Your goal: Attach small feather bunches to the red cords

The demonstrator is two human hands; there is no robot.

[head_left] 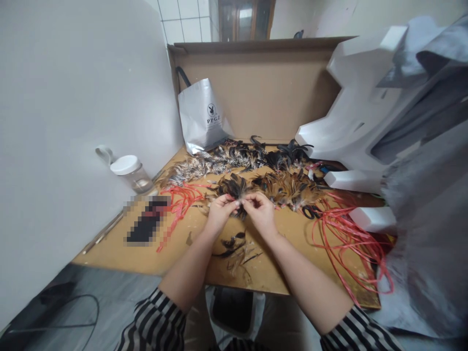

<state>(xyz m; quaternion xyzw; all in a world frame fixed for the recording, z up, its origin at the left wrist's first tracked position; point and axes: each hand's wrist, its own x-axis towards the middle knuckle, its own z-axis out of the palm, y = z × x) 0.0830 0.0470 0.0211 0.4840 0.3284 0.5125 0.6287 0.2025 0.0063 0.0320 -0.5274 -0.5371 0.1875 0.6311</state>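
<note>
A bundle of dark feathers (233, 186) fans out between my two hands over the middle of the table (142, 258). My left hand (222, 210) pinches its base from the left. From the right, my right hand (260, 212) pinches the same base, its fingertips close to those of my left hand. Brown feather bunches (292, 187) lie just beyond my right hand, and speckled and black ones (234, 156) form a row farther back. Several loose feathers (237, 251) are scattered between my forearms.
Red plastic strips (183, 200) lie at left, with more (340, 234) at right beside black-handled scissors (311, 211). A lidded jar (133, 173), a silver bag (201, 117), a cardboard panel (270, 92) and white foam (354, 107) surround the table. Below its front edge stands a bin (234, 309).
</note>
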